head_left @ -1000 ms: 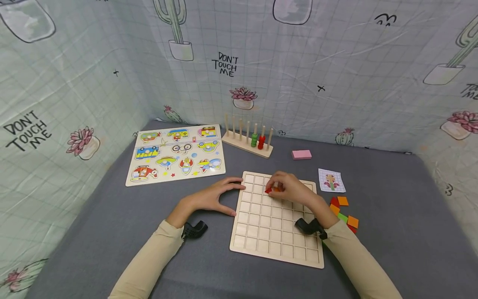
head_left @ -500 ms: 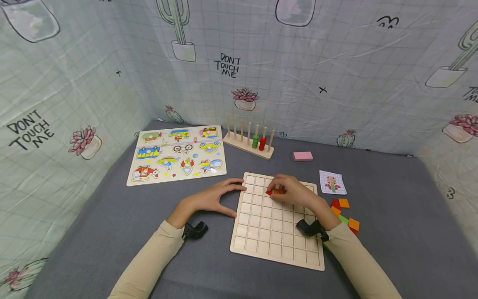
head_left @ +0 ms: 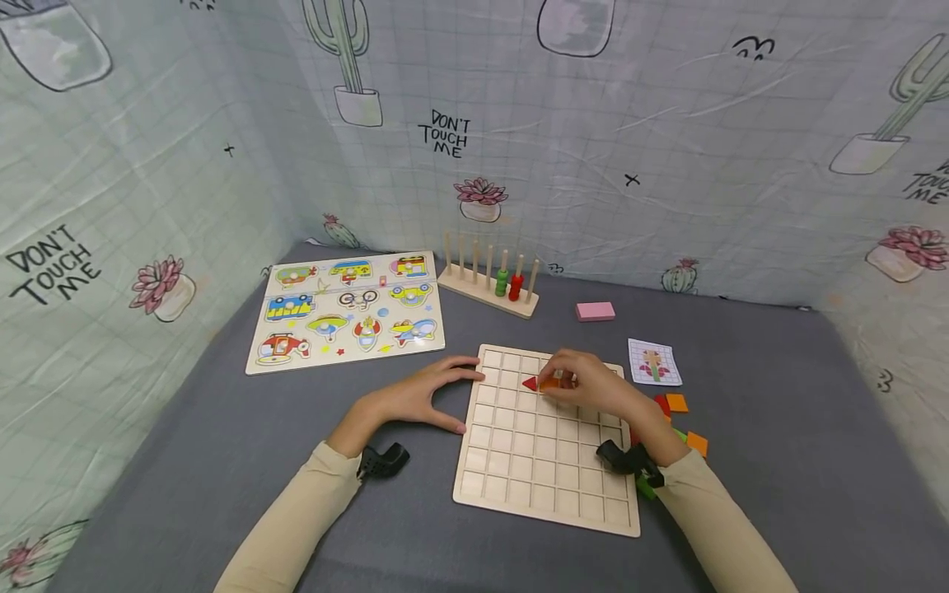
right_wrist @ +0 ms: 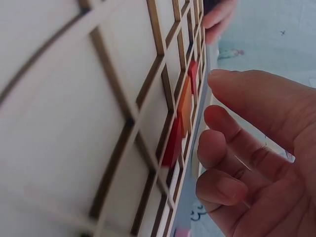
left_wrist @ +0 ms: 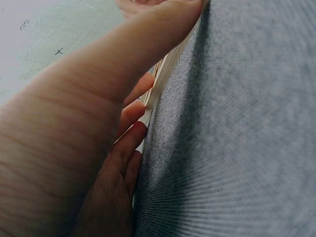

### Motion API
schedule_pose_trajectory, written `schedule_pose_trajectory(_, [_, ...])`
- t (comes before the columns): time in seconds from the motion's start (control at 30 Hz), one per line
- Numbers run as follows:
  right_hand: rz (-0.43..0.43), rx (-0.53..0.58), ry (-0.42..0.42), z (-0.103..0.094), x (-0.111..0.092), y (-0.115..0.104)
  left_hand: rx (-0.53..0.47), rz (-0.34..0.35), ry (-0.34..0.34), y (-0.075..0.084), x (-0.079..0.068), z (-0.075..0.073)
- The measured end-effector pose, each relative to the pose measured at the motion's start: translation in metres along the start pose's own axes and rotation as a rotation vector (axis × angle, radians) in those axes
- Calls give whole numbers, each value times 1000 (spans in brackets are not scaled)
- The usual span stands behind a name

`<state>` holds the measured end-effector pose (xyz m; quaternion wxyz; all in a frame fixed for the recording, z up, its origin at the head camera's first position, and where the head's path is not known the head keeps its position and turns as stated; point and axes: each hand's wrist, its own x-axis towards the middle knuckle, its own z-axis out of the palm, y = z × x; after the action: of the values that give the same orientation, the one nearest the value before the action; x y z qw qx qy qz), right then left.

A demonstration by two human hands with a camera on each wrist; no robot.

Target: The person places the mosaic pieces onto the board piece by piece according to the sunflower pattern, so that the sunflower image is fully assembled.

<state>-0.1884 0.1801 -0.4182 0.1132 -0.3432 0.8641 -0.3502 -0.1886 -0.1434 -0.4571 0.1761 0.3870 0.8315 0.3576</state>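
Observation:
A pale wooden grid board (head_left: 511,469) lies on the grey cloth. My left hand (head_left: 418,394) spans its left edge, thumb and fingers spread and touching the rim. In the left wrist view the fingertips (left_wrist: 144,83) meet the board's side. Over the upper part of the board is my right hand (head_left: 586,383), fingers loosely bent and holding nothing. A red triangle (head_left: 530,384) and an orange square (head_left: 549,384) sit in adjoining cells by its fingertips. The right wrist view shows a second red piece (right_wrist: 172,143) beside the orange one, with the fingers apart from all three.
Loose orange, red and green pieces (head_left: 697,443) lie right of the board, partly behind the right forearm. Above them is a pattern card (head_left: 654,362). Farther back are a pink block (head_left: 596,311), a peg rack (head_left: 482,290) with green and red beads, and a vehicle puzzle board (head_left: 348,338).
My right hand has let go of the red triangle and drawn slightly right, leaving the triangle in plain sight. The left hand stays at the board's edge.

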Motion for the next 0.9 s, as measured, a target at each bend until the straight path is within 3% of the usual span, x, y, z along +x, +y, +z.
schedule_pose_trajectory(0.9, [113,-20,113,-31,-81,31,-10,5,10,0,0,0])
